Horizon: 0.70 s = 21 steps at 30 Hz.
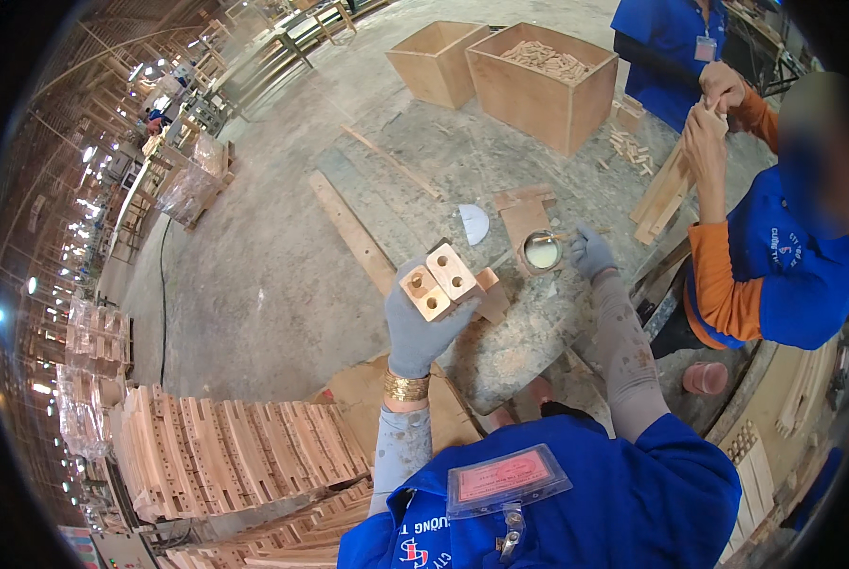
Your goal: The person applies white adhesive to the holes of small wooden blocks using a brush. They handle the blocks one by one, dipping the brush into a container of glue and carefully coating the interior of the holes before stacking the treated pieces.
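In the head view, the person's left hand (422, 327), in a grey glove, is gripping two wooden pieces (438, 282) side by side, its fingers closing around them from below. The pieces are showing their pale ends upward, each with two drilled holes, and are sitting above the stained worktop (500, 365). Another wooden offcut (492, 298) is showing just to their right; whether it is touching them, I cannot tell.

The right hand (592, 253), also gloved in grey, is keeping its fingers narrow around a thin stick (565, 235), which is reaching over the rim of a round cup (542, 252) of pale liquid. The cup is standing at the near end of a flat board (527, 216), and a white half-disc (474, 224) is lying to its left. Farther left, a long wooden strip (353, 232) is stretching away at a slant.

Beyond, a wooden box (538, 106) is holding a heap of dowels (545, 62), with loose dowels (630, 152) lying nearby. At the right, a co-worker in orange sleeves (716, 270) is gripping wooden slats (666, 194). At lower left, drilled wooden bars (235, 450) are resting in a stack.
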Each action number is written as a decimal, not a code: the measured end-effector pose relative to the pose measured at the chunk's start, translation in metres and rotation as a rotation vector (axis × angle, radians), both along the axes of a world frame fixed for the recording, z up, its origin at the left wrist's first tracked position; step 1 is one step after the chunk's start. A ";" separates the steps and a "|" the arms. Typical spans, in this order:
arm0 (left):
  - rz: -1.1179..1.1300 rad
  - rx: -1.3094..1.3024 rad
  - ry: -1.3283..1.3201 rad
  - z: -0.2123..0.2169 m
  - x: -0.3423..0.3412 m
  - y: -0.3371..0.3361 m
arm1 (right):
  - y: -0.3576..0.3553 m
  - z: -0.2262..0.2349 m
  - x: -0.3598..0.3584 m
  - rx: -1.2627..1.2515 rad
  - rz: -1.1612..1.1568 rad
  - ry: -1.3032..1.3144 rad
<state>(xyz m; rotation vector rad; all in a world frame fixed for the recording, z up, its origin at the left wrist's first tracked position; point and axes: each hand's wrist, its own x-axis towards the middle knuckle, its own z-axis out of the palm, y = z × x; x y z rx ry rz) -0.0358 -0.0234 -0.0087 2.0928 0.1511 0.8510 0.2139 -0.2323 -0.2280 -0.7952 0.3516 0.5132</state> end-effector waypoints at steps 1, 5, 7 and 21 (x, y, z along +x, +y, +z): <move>-0.018 -0.013 0.009 0.001 0.001 -0.001 | -0.003 0.005 0.000 0.041 -0.009 -0.021; -0.044 -0.072 0.006 0.002 0.005 -0.007 | -0.015 0.058 -0.016 -0.258 0.086 -0.374; -0.054 -0.081 0.006 0.002 0.007 -0.008 | -0.013 0.084 -0.037 -0.585 0.116 -0.664; -0.090 -0.042 0.084 -0.001 0.001 -0.001 | 0.006 0.131 -0.042 0.163 0.003 -0.264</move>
